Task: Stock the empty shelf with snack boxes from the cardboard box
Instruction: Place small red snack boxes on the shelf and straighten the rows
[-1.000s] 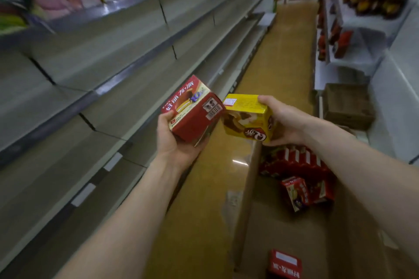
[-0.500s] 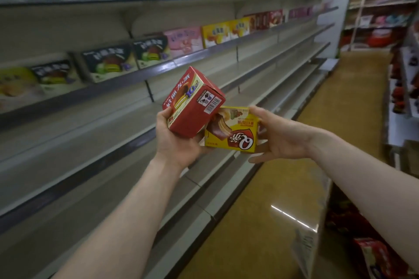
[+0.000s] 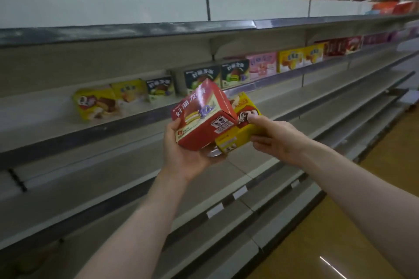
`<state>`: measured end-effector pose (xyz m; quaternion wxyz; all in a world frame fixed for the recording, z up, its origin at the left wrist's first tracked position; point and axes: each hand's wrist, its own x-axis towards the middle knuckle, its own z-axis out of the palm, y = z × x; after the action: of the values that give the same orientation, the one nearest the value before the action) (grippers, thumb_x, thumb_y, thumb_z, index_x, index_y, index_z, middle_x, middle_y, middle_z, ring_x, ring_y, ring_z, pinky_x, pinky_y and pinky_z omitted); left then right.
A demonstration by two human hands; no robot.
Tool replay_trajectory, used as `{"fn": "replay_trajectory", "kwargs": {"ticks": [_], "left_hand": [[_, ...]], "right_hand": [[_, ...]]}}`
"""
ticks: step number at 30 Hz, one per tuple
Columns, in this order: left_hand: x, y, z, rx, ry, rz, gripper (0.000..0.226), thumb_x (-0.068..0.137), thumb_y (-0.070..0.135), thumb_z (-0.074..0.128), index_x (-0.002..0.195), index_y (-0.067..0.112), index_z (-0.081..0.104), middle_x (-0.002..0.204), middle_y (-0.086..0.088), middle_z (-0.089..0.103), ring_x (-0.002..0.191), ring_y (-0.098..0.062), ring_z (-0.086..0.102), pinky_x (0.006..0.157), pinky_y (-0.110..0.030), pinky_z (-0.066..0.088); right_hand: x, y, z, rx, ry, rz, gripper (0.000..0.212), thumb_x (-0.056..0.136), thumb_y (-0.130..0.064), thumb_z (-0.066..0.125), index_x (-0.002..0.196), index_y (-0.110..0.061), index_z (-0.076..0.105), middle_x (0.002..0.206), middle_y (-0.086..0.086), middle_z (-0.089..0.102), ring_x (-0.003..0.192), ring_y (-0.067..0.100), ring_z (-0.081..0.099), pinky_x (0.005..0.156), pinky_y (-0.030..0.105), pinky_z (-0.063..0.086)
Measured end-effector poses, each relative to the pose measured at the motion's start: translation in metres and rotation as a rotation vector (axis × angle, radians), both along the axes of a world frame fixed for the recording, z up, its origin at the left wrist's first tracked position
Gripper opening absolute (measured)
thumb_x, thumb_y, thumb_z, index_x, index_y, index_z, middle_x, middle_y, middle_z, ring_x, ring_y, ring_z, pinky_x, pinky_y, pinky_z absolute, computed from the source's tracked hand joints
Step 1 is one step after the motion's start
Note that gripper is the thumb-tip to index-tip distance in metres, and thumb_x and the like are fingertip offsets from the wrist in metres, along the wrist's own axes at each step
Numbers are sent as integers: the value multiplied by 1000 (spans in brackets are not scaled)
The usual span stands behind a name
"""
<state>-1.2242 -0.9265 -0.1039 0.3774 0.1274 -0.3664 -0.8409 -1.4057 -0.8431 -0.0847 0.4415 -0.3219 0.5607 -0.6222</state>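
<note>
Two snack boxes (image 3: pixel 204 120) held near the front edge of the shelf (image 3: pixel 45 120): red box (image 3: pixel 199 111) clasped in left hand (image 3: pixel 183 154), yellow box (image 3: pixel 240 133) pinched by right hand (image 3: pixel 276 138) fingers (image 3: pixel 256 120), corners touching. Risk of dropping one through crowding, or toppling shelved boxes (image 3: pixel 234 72).

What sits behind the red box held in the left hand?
A yellow box, pinched by the right hand, sits partly behind the red box; its left part is covered. The left hand grips the red box from below.
</note>
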Motion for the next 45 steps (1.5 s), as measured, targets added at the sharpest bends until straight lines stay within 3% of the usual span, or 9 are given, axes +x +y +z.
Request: {"fn": "replay_trajectory", "kwargs": {"ticks": [4, 8, 12, 18, 22, 25, 29, 35, 45], "left_hand": [[29, -12, 4, 50, 40, 99, 71, 68, 54, 54, 126, 13, 62, 114, -19, 67, 122, -41, 53, 97, -68, 39], [59, -27, 7, 14, -12, 156, 65, 69, 52, 53, 122, 15, 62, 114, -16, 64, 128, -37, 50, 106, -59, 34], [88, -51, 10, 19, 33, 282, 63, 66, 49, 56, 121, 19, 61, 111, -9, 66, 124, -28, 52, 110, -51, 29], [106, -74, 26, 48, 88, 363, 54, 76, 53, 55, 119, 20, 61, 101, -8, 69, 117, -27, 55, 102, -43, 39], [115, -91, 33, 53, 43, 421, 60, 80, 54, 52, 130, 21, 58, 121, -9, 65, 124, -29, 54, 104, -54, 35], [122, -106, 37, 39, 28, 462, 63, 79, 55, 53, 131, 21, 57, 117, -10, 67, 118, -30, 58, 101, -57, 36], [129, -124, 42, 44, 12, 489, 73, 74, 55, 54, 137, 19, 54, 135, -16, 57, 124, -37, 53, 103, -60, 34], [152, -152, 52, 100, 110, 703, 63, 83, 51, 50, 129, 9, 56, 121, -25, 64, 114, -44, 58, 106, -63, 33], [184, -166, 67, 23, 119, 863, 74, 88, 61, 42, 129, 0, 53, 118, -30, 63, 114, -42, 59, 106, -52, 39]], "right_hand": [[51, -29, 3, -73, -17, -80, 51, 78, -35, 76, 121, -14, 57, 107, 5, 64, 97, 15, 58, 79, 34, 50], [87, -53, 11, -25, 31, 18, 55, 80, -37, 73, 127, -20, 50, 112, 6, 64, 102, 22, 62, 83, 47, 55], [100, -67, 26, 21, 94, 100, 45, 88, -33, 63, 126, -16, 48, 110, 12, 63, 87, 27, 69, 62, 41, 60], [112, -90, 28, 91, 223, 328, 53, 81, -30, 75, 122, -5, 53, 106, 14, 70, 91, 25, 71, 73, 40, 60], [112, -111, 33, 49, 235, 367, 44, 85, -38, 69, 114, -6, 59, 97, 10, 73, 88, 20, 71, 78, 35, 60], [109, -131, 41, 76, 461, 442, 50, 88, -53, 59, 116, -11, 60, 92, 9, 74, 82, 20, 72, 66, 32, 60], [108, -163, 57, 121, 666, 509, 56, 87, -64, 51, 114, -15, 59, 92, 9, 73, 77, 23, 73, 59, 30, 58], [105, -217, 84, -63, 670, 560, 47, 80, -41, 73, 111, -7, 62, 88, 7, 74, 70, 14, 71, 51, 22, 54], [135, -281, 107, -217, 804, 708, 51, 82, -36, 73, 123, -10, 57, 91, -1, 71, 79, 8, 67, 57, 21, 52]]}}
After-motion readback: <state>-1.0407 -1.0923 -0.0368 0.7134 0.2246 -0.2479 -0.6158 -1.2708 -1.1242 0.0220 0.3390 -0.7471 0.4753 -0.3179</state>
